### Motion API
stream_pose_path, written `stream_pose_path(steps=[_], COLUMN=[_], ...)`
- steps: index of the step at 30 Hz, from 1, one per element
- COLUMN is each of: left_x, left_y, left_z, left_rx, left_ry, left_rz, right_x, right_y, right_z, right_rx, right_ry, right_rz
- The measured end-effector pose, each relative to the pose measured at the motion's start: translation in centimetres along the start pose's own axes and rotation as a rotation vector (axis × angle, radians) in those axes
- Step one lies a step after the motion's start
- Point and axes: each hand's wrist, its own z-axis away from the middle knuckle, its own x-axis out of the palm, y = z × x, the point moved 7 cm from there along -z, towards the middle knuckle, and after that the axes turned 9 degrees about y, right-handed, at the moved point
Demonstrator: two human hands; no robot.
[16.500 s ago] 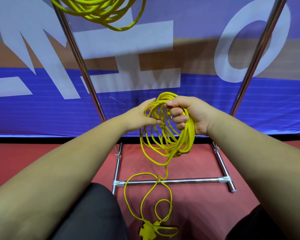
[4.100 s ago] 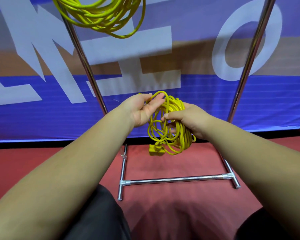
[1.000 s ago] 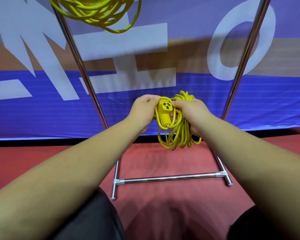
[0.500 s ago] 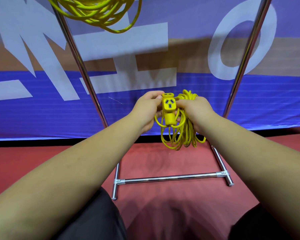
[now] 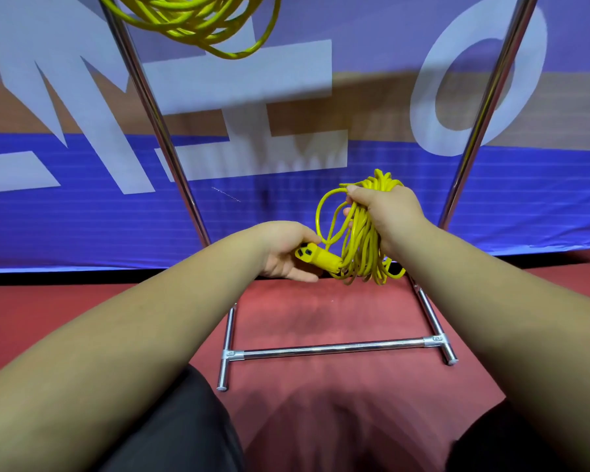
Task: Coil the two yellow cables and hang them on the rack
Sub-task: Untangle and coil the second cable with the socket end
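Note:
A coiled yellow cable [image 5: 363, 240] hangs in front of me, bunched in my right hand [image 5: 387, 209], whose fingers curl round the top of the loops. My left hand [image 5: 283, 250] holds the cable's yellow socket end [image 5: 317, 256], which points left and sticks out through the lower part of the coil. A loose loop arcs between the two hands. The other yellow cable [image 5: 198, 18] hangs coiled at the top of the frame, high on the chrome rack [image 5: 157, 117]; the rack's top bar is out of view.
The rack's two slanted chrome posts [image 5: 484, 107] rise on either side of my hands. Its base bar [image 5: 331, 349] and feet lie on the red floor. A blue and white banner [image 5: 82, 206] stands close behind. My dark trouser legs fill the bottom.
My left hand has dropped lower and pulled the socket end down and leftwards, so it now lies sideways. My right hand has shifted right with the coil, leaving a loose loop between them.

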Motion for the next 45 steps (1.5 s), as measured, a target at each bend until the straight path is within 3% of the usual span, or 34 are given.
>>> stream_pose_path(steps=[3,7,11,14,20,28,30,34,40,45], left_x=[-2.6,-3.5,-0.5,2.4,1.0,0.0,0.5,2.9,2.0,-1.3], left_y=[-1.0,-2.7,-1.4,-0.8,0.6,1.5,1.3,-0.5,0.1,0.3], left_z=[-0.5,-0.6,0.2,1.2,0.2,1.0,1.2,0.5,-1.3,-2.2], left_rx=[-0.05,-0.101,0.18,0.315,0.434,0.443,0.413,0.515,0.547,0.471], left_ry=[0.168,0.134,0.003,-0.1,0.031,-0.177,-0.254,-0.346,-0.107,0.162], left_rz=[-0.018,-0.392,-0.605,-0.576,-0.264,0.163,0.133,-0.249,-0.316,-0.421], right_x=[0.0,0.3,0.8,1.0,0.7,-0.3,-0.4,-0.2,0.2,-0.3], right_y=[-0.1,-0.4,0.0,0.3,-0.1,-0.4,-0.5,-0.5,-0.9,-1.7], right_z=[0.0,0.1,0.0,-0.1,0.1,-0.2,-0.3,0.0,0.5,0.2], right_rx=[0.05,0.052,0.033,0.002,0.047,0.108,0.092,0.085,0.074,0.057], right_ry=[-0.003,-0.052,-0.076,-0.083,-0.119,-0.162,-0.157,-0.139,-0.155,-0.134], right_rz=[-0.075,-0.063,-0.016,0.032,-0.014,-0.055,-0.04,-0.047,-0.057,-0.088])
